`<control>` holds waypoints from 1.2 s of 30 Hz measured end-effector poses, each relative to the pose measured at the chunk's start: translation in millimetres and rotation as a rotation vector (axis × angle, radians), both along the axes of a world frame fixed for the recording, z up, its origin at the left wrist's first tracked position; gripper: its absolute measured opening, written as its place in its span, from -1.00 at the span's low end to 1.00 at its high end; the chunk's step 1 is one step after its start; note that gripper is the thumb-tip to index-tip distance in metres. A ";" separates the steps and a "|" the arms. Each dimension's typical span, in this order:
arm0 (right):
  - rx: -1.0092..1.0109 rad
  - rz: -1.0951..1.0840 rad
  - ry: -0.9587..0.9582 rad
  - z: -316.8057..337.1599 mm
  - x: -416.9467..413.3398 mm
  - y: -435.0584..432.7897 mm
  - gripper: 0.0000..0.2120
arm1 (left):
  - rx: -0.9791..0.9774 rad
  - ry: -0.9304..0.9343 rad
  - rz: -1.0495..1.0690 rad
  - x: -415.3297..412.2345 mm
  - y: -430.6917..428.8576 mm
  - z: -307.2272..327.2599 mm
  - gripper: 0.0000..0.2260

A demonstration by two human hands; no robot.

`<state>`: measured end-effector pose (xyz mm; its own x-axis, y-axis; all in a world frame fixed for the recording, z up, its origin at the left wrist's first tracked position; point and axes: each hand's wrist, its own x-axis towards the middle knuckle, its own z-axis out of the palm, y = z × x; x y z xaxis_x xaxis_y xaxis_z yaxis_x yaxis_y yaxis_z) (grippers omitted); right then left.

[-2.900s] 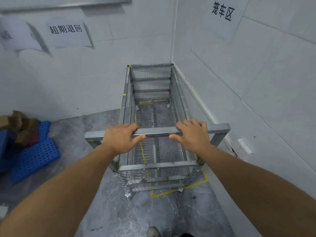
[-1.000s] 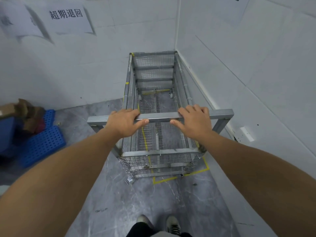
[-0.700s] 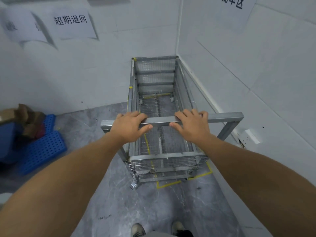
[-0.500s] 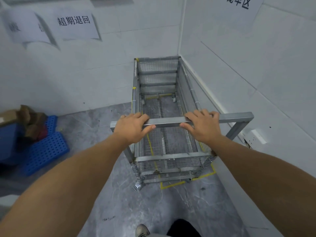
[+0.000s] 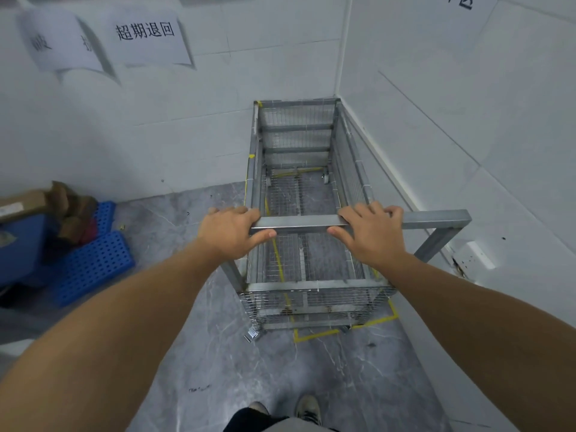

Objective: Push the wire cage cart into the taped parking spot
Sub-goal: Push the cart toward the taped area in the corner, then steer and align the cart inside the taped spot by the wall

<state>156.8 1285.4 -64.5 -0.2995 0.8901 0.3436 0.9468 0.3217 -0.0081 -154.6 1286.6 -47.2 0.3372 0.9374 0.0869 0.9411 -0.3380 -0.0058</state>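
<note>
The wire cage cart (image 5: 299, 145), grey metal with mesh walls, stands in the room's corner with its far end against the back wall and its right side along the right wall. Its handle bar (image 5: 299, 222) runs across in front of me. My left hand (image 5: 229, 235) grips the bar's left end and my right hand (image 5: 371, 232) grips it right of the middle. Yellow floor tape (image 5: 314, 335) marks the parking spot; its near edge shows just beyond the cart's near end, and one strip shows through the mesh floor. The cart's left wheels sit left of that strip.
Blue perforated plastic pallets (image 5: 93, 266) and torn cardboard boxes (image 5: 68, 207) lie on the floor at the left by the back wall. Paper signs (image 5: 146, 35) hang on the walls. A white wall socket (image 5: 477, 254) sits low on the right wall. My shoes (image 5: 307, 406) show at the bottom.
The cart has shifted slightly forward and rightward toward the corner over the frames. Both hands have stayed on the handle bar. My view has drifted a little.
</note>
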 end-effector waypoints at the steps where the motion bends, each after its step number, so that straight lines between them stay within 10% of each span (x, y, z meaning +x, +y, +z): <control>1: -0.002 0.003 -0.014 0.7 -0.4 -0.3 -0.56 | 0.017 0.011 0.024 -3.9 -3.3 -1.5 -0.40; 36: -0.150 0.137 -0.097 11.1 -50.1 6.0 -0.51 | 0.000 -0.020 0.107 -0.3 -11.4 2.5 -0.40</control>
